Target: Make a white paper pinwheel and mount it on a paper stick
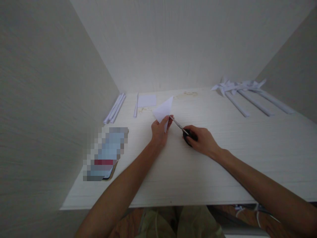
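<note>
My left hand [160, 130] pinches a folded white paper triangle [164, 109] and holds it upright above the white desk [223, 165]. My right hand [201, 140] grips the dark handles of a pair of scissors [180, 127]. The metal blades point up and left, and their tips touch the lower edge of the paper beside my left fingers.
Several rolled paper sticks [115, 108] lie at the back left, with one more stick [136, 105] and a white paper square [147, 100] beside them. Paper pinwheels on sticks [244, 92] lie at the back right. A phone [105, 155] rests on the left. Walls enclose three sides.
</note>
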Demonstrator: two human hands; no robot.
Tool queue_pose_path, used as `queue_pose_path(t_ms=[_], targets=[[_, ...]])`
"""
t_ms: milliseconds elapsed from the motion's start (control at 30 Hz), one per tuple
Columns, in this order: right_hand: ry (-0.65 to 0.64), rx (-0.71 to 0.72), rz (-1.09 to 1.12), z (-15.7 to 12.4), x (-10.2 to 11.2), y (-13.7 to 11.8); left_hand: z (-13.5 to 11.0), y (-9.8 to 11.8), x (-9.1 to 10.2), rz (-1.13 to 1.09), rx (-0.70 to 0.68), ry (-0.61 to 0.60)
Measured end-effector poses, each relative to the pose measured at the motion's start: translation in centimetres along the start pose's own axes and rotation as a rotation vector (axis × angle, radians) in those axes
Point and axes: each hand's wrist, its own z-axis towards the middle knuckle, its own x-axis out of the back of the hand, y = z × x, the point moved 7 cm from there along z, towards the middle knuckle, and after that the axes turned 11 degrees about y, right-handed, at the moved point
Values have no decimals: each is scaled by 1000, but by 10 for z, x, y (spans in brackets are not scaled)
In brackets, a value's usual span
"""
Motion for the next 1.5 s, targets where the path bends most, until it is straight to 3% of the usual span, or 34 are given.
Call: queue_pose_path(t_ms=[467, 1500], targets=[[29, 89, -329, -4, -1, -5, -2, 1, -2, -5, -17, -1], [58, 81, -332, -4, 1, -5, 0, 2, -1, -18, -61, -20]])
